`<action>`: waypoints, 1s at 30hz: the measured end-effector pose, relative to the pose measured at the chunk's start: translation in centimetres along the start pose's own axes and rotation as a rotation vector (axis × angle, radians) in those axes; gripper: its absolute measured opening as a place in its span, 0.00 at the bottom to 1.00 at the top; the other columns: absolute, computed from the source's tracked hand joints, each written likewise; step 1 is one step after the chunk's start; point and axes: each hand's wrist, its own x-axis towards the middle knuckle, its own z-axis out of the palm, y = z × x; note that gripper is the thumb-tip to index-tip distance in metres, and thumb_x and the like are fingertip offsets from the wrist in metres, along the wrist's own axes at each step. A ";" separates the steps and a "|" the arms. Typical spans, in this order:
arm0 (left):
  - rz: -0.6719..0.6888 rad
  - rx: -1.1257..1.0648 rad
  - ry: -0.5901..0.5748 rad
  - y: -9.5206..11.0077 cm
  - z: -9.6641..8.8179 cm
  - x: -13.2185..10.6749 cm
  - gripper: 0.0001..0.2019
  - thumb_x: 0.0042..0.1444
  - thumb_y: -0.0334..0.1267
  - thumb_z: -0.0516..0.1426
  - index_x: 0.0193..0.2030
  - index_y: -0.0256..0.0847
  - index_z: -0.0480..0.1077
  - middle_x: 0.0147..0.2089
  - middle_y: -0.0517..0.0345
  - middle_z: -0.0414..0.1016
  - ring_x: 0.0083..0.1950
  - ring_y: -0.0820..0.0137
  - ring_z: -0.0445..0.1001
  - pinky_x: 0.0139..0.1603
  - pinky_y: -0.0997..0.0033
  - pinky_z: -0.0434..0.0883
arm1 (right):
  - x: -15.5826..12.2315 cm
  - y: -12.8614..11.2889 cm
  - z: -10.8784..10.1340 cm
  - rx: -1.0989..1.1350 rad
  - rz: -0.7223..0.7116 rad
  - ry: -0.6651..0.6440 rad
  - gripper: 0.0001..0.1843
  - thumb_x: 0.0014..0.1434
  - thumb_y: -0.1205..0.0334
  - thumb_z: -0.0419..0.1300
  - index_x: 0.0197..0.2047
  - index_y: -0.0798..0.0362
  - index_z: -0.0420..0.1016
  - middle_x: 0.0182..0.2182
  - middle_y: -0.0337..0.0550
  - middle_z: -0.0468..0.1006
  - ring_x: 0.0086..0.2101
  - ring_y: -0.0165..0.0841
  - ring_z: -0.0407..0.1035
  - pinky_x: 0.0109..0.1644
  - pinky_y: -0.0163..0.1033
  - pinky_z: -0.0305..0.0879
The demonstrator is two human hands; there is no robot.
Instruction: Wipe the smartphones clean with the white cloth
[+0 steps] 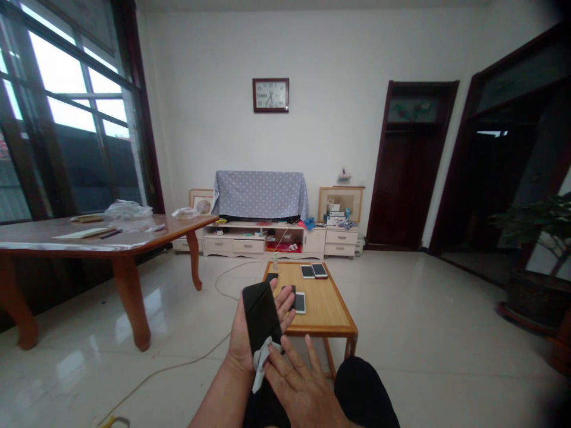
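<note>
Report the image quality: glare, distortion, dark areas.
Head view: the window is blown out to white, the tile floor carries bright glare, the wide lens bows the wooden table toward the frame edge, and the right corners fall dark.

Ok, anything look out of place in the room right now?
Yes: a loose pale cable trails across the tiled floor toward the wooden coffee table. It lies unsecured in the open, so it looks like a possible trip hazard.
</note>
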 end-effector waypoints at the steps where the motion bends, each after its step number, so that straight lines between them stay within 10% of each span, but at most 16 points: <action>1: -0.003 0.002 0.000 -0.3 0.0 0.1 0.39 0.64 0.65 0.42 0.76 0.48 0.41 0.75 0.38 0.53 0.75 0.51 0.52 0.74 0.41 0.44 | 0.3 0.3 -0.4 0.014 0.029 -0.029 0.43 0.65 0.35 0.54 0.73 0.53 0.54 0.70 0.48 0.58 0.69 0.52 0.49 0.71 0.68 0.38; 8: -0.134 -0.052 -0.077 -4.2 0.6 1.0 0.41 0.63 0.66 0.41 0.74 0.40 0.53 0.74 0.43 0.57 0.77 0.52 0.47 0.76 0.45 0.39 | 5.3 3.0 -4.1 0.089 0.337 -0.039 0.40 0.67 0.38 0.52 0.75 0.49 0.50 0.73 0.45 0.49 0.71 0.53 0.38 0.70 0.73 0.34; 17: -0.040 -0.012 0.007 -1.0 0.6 0.4 0.37 0.65 0.64 0.42 0.75 0.47 0.49 0.75 0.39 0.54 0.75 0.51 0.51 0.74 0.43 0.44 | -0.7 1.4 -0.9 0.004 0.088 -0.041 0.45 0.64 0.35 0.55 0.74 0.53 0.52 0.71 0.48 0.55 0.70 0.52 0.47 0.72 0.68 0.37; 25: -0.107 -0.063 -0.010 -4.8 2.3 0.9 0.40 0.64 0.65 0.41 0.73 0.39 0.56 0.74 0.43 0.56 0.76 0.53 0.49 0.76 0.47 0.42 | 3.8 3.8 -4.6 0.054 0.333 -0.010 0.41 0.67 0.38 0.52 0.75 0.50 0.50 0.72 0.45 0.51 0.71 0.51 0.39 0.71 0.71 0.31; 30: -0.081 -0.037 -0.018 -2.9 1.3 0.9 0.38 0.64 0.65 0.42 0.73 0.45 0.56 0.74 0.43 0.57 0.76 0.55 0.50 0.76 0.49 0.42 | 1.5 3.0 -3.4 0.007 0.234 -0.013 0.44 0.65 0.35 0.53 0.74 0.53 0.51 0.72 0.49 0.53 0.71 0.51 0.44 0.72 0.68 0.32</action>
